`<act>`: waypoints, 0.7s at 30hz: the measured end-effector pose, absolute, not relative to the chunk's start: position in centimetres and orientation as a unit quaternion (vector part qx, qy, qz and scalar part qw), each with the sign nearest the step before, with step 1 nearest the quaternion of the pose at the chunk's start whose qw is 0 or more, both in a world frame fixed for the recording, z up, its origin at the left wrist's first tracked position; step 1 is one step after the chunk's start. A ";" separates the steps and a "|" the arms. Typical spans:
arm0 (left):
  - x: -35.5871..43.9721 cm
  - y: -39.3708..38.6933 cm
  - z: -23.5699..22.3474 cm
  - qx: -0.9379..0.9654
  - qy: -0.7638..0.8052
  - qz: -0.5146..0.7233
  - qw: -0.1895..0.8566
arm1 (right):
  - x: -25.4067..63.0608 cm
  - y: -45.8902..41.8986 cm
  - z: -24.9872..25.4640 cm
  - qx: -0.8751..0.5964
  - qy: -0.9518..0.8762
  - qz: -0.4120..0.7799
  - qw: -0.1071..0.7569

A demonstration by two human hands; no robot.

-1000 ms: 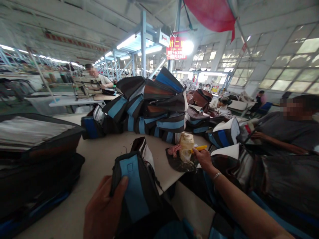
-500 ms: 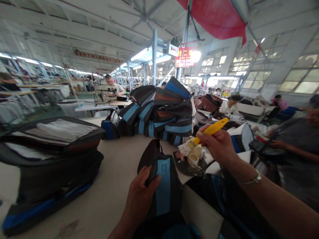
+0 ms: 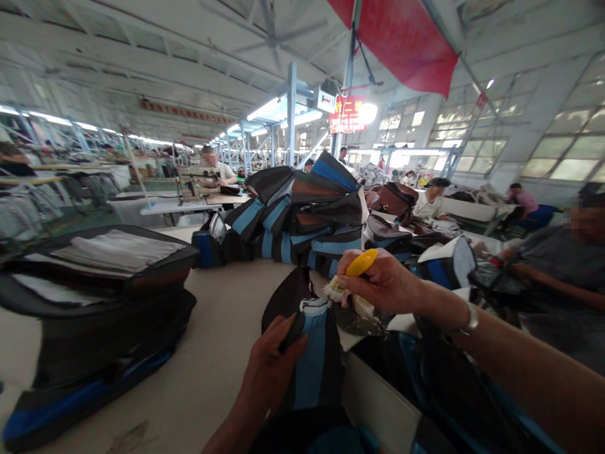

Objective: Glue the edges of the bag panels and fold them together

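In the head view my left hand grips the left edge of a dark fabric bag piece with a blue stripe, thumb on top and fingers hidden behind. A white wet-looking band covers the upper end of the stripe. My right hand is closed on a brush with a yellow handle. Its pale, coated bristles hover just right of the white band; whether they touch the fabric I cannot tell. Beneath the right hand lies a dark, messy glue dish with a whitish roll-shaped lump, partly hidden.
A heap of dark bag pieces with blue stripes stands at the table's back. Another tall stack is on the left. More dark pieces lie under my right forearm. At the right a co-worker in a dark shirt sits close.
My right hand has brought the brush left and down from the glue dish to the stripe's upper end. White coating now shows there. My left hand keeps its hold.
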State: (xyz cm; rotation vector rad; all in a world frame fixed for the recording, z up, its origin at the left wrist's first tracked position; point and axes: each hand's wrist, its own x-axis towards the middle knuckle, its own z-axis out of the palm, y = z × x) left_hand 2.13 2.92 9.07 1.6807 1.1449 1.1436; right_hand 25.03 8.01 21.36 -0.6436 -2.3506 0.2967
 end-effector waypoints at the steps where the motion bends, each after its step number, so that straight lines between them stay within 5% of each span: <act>1: 2.1 3.0 9.0 0.663 0.449 0.450 0.395 | 24.8 7.9 21.3 -0.242 -0.897 0.124 0.349; 14: 2.9 3.0 9.3 0.733 0.473 0.436 0.221 | 23.7 7.5 20.7 -0.254 -0.857 0.195 0.403; 21: 4.7 2.5 7.8 0.800 0.494 0.304 -0.152 | 24.0 7.0 23.0 -0.341 -0.834 0.095 0.423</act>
